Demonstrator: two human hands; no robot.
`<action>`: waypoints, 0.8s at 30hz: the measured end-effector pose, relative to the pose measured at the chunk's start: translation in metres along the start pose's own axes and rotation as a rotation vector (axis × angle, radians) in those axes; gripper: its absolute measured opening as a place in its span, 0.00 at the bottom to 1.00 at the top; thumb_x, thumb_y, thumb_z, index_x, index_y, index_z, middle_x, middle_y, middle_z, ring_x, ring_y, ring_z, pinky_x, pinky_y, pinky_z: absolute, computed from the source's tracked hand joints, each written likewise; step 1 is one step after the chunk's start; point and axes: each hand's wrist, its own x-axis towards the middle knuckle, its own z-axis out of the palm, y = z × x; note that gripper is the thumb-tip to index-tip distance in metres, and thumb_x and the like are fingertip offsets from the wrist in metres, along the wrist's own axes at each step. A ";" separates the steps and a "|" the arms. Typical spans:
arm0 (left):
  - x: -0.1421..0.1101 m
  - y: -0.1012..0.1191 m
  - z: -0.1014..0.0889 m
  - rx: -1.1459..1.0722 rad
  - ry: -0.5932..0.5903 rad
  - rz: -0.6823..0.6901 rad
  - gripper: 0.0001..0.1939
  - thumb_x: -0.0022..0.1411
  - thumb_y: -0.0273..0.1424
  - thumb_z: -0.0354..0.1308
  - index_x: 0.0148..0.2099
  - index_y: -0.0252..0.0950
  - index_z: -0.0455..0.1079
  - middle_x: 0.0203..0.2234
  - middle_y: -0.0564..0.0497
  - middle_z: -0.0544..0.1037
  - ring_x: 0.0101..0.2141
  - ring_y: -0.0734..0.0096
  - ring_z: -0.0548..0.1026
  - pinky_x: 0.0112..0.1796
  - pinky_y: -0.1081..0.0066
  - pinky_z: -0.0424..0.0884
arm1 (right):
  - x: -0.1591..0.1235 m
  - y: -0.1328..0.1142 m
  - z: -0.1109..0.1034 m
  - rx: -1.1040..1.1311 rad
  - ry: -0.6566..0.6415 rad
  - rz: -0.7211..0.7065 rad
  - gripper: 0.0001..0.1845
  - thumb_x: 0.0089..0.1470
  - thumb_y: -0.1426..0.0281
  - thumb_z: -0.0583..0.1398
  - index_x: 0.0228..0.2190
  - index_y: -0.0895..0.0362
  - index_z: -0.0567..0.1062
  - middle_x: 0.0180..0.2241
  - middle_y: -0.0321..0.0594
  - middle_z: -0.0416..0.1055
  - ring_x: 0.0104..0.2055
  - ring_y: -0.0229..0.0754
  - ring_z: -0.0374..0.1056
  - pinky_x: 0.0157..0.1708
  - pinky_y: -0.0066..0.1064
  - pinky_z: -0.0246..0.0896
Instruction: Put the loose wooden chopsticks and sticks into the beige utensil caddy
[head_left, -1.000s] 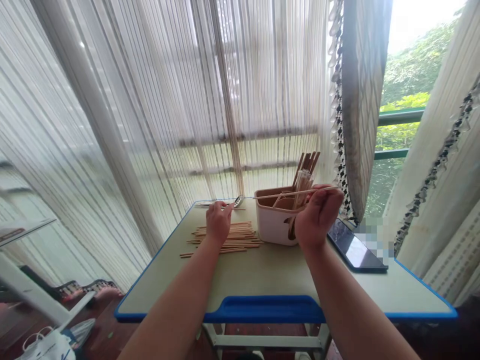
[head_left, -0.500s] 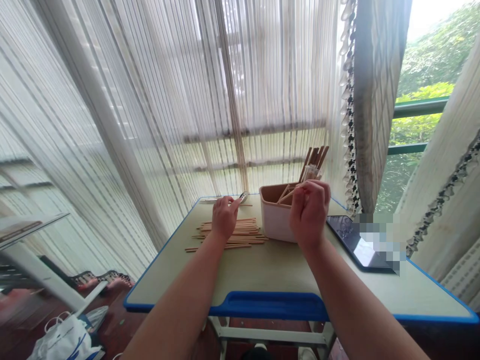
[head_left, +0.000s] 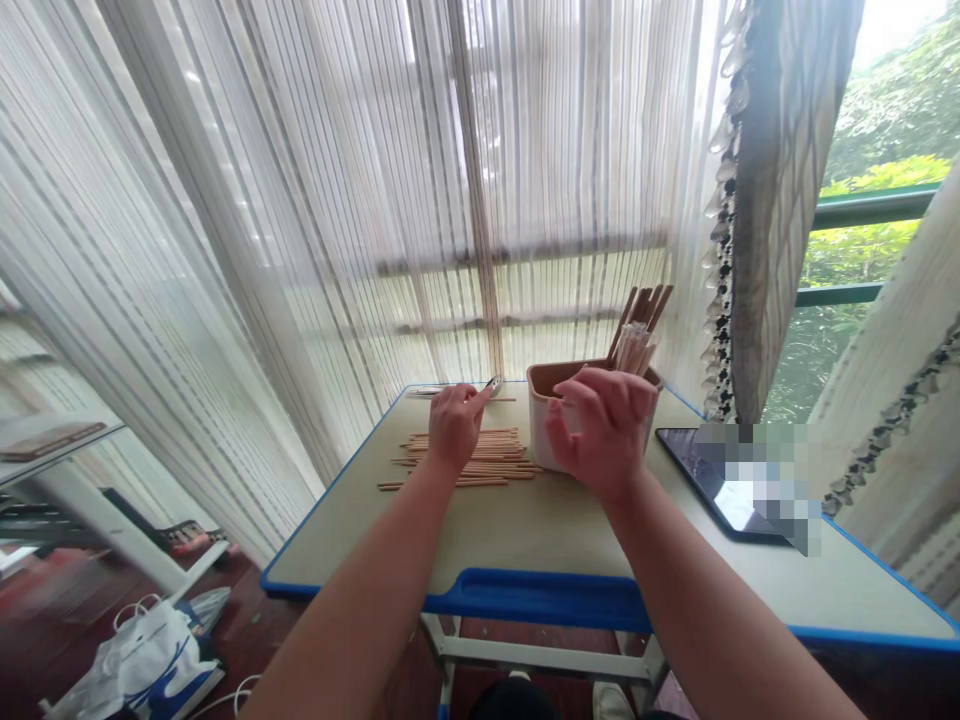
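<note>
My left hand (head_left: 455,428) rests over the far side of a spread of thin wooden sticks (head_left: 495,465) lying side by side on the desk. Its thumb points out to the right, towards a shiny metal utensil (head_left: 493,384) and a single stick (head_left: 504,400); the other fingertips are partly hidden behind the hand. My right hand (head_left: 604,430) hovers in front of a white box with a tan rim (head_left: 541,425). Its fingers are spread and nothing shows in them. Brown chopsticks (head_left: 645,305) and a clear-wrapped bundle (head_left: 636,345) stand upright in the box's right part.
A dark tablet (head_left: 739,490) lies on the desk right of the box. The desk (head_left: 360,540) has a blue edge, with a curtain (head_left: 337,300) close behind it. On the floor at the lower left sits a white bag (head_left: 154,650).
My right hand has opened from a closed grip, and the thin sticks that showed by it over the box rim are no longer visible. My left hand has hardly moved.
</note>
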 end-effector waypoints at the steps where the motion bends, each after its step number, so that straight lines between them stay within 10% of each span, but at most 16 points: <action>1: 0.000 0.001 -0.001 -0.004 0.013 0.005 0.15 0.65 0.32 0.48 0.50 0.41 0.72 0.33 0.47 0.73 0.35 0.65 0.68 0.38 0.66 0.61 | -0.001 -0.003 0.000 -0.001 -0.055 -0.056 0.09 0.49 0.66 0.59 0.36 0.51 0.70 0.36 0.36 0.68 0.42 0.43 0.59 0.46 0.37 0.50; 24: -0.001 0.010 -0.007 -0.128 0.105 0.124 0.14 0.65 0.31 0.48 0.49 0.38 0.70 0.29 0.49 0.74 0.34 0.69 0.69 0.41 0.67 0.60 | -0.005 -0.007 0.016 -0.089 -0.228 -0.030 0.04 0.53 0.65 0.60 0.28 0.49 0.74 0.47 0.33 0.68 0.54 0.45 0.51 0.57 0.44 0.40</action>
